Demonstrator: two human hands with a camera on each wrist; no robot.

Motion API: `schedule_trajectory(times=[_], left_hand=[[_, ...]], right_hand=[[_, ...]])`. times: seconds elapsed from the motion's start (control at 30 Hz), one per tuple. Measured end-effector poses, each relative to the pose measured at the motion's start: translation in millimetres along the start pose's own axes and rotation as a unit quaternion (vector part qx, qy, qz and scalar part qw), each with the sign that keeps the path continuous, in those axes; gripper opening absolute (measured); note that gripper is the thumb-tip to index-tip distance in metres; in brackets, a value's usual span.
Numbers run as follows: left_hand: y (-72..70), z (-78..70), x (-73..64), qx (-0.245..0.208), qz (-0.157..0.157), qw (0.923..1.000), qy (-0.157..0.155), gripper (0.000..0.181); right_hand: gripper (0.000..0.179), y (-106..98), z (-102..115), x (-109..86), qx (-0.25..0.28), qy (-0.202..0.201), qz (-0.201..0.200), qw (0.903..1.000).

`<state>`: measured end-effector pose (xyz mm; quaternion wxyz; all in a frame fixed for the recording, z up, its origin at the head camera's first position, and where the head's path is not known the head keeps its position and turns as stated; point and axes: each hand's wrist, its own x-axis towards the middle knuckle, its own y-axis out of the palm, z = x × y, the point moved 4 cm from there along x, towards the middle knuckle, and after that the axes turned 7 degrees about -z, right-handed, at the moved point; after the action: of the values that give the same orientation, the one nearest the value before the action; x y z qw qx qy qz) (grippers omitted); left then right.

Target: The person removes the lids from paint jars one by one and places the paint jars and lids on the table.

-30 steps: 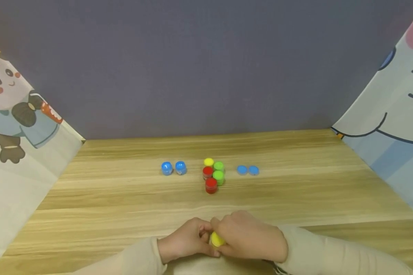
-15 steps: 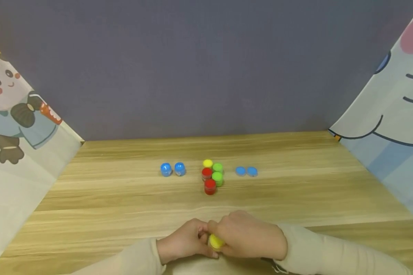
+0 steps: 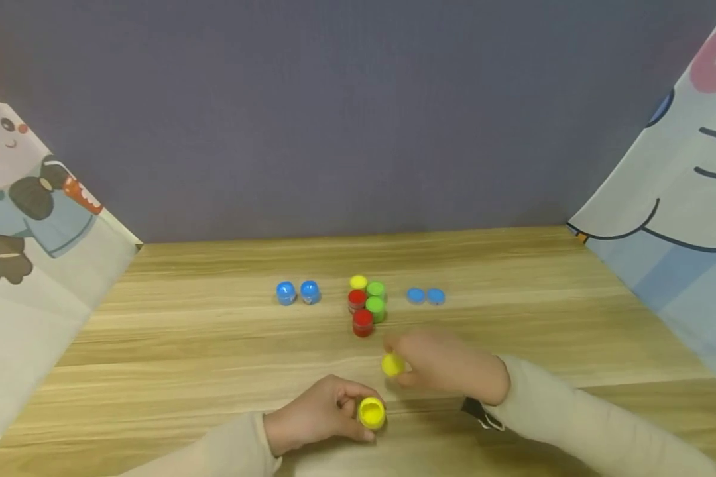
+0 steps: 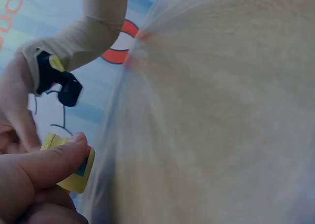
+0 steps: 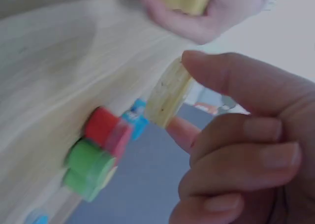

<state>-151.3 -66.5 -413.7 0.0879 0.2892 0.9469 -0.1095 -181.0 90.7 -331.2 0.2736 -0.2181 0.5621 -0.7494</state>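
Observation:
My left hand (image 3: 322, 411) grips a small yellow jar (image 3: 372, 413) between thumb and fingers near the table's front. Its top is uncovered, and yellow stuff shows inside. The left wrist view has the same jar (image 4: 81, 172) tilted, with the thumb across its side. My right hand (image 3: 444, 364) pinches a round yellow lid (image 3: 392, 364), held apart from the jar, up and to its right in the head view. Seen from the right wrist, the lid (image 5: 169, 93) stands on edge between thumb and forefinger, the other fingers curled.
Two red jars (image 3: 362, 322), two green-lidded jars (image 3: 375, 308) and a yellow-lidded jar (image 3: 358, 283) cluster mid-table. Left of them stand two blue jars (image 3: 310, 292); to the right lie two flat blue lids (image 3: 435, 296). A grey wall (image 3: 358, 119) rises behind the wooden table (image 3: 185, 358).
The yellow lid has come off the jar. My right hand has moved it away, forward and to the right, while my left hand keeps holding the jar in nearly the same place.

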Motion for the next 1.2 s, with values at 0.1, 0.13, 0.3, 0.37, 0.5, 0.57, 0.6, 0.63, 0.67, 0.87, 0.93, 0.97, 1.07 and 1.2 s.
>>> schedule_trajectory(times=[0.1,0.13,0.3,0.37,0.5,0.57,0.6,0.63,0.67,0.87,0.93,0.97,1.07,1.2], left_hand=[[-7.5,-4.0,0.2,0.008,-0.014,0.9999,-0.002,0.04],[-10.8,-5.5,0.2,0.01,-0.02,0.9997,-0.002,0.041],[-30.8,-12.4,0.7,0.03,-0.061,0.9977,-0.005,0.045],[-40.2,-14.9,1.1,0.041,-0.078,0.9961,-0.01,0.046],[-61.2,-18.0,5.5,0.052,-0.113,0.9921,-0.018,0.05],[-71.5,-18.0,9.1,0.051,-0.126,0.9906,-0.017,0.052],[-76.6,-17.5,11.0,0.051,-0.132,0.9899,-0.015,0.053],[-81.2,-16.7,12.7,0.047,-0.135,0.9896,-0.015,0.054],[-85.5,-15.5,14.4,0.046,-0.14,0.9891,-0.012,0.054],[-106.1,-8.3,21.9,0.039,-0.164,0.9855,-0.02,0.044],[-111.4,-7.5,23.6,0.04,-0.174,0.9835,-0.028,0.042],[-114.1,-6.9,24.2,0.041,-0.178,0.9825,-0.034,0.043],[-121.5,-4.4,25.8,0.044,-0.192,0.9789,-0.053,0.045],[-129.3,1.3,28.3,0.047,-0.204,0.9748,-0.077,0.049]], right_hand=[[0.027,3.5,-11.9,6.1,0.004,0.03,0.003,0.9995],[0.027,4.8,-15.5,8.0,0.002,0.036,0.004,0.9994],[0.027,6.7,-33.5,18.4,0.001,0.061,-0.002,0.9981],[0.027,5.8,-41.0,21.7,-0.003,0.073,-0.006,0.9973],[0.025,4.2,-56.0,24.9,-0.02,0.093,-0.02,0.9953],[0.024,3.5,-62.4,26.0,-0.03,0.096,-0.024,0.9946],[0.025,3.1,-65.1,26.6,-0.033,0.095,-0.028,0.9946],[0.026,2.7,-67.7,27.5,-0.036,0.094,-0.029,0.9945],[0.026,2.6,-70.5,28.4,-0.035,0.092,-0.029,0.9947],[0.028,2.2,-87.5,34.5,-0.024,0.091,-0.015,0.9955],[0.027,1.9,-92.2,36.3,-0.025,0.089,-0.016,0.9956],[0.027,1.7,-94.3,37.0,-0.028,0.088,-0.017,0.9956],[0.025,1.2,-98.4,37.6,-0.034,0.087,-0.023,0.9954],[0.026,2.4,-100.9,37.0,-0.036,0.091,-0.024,0.9949]])
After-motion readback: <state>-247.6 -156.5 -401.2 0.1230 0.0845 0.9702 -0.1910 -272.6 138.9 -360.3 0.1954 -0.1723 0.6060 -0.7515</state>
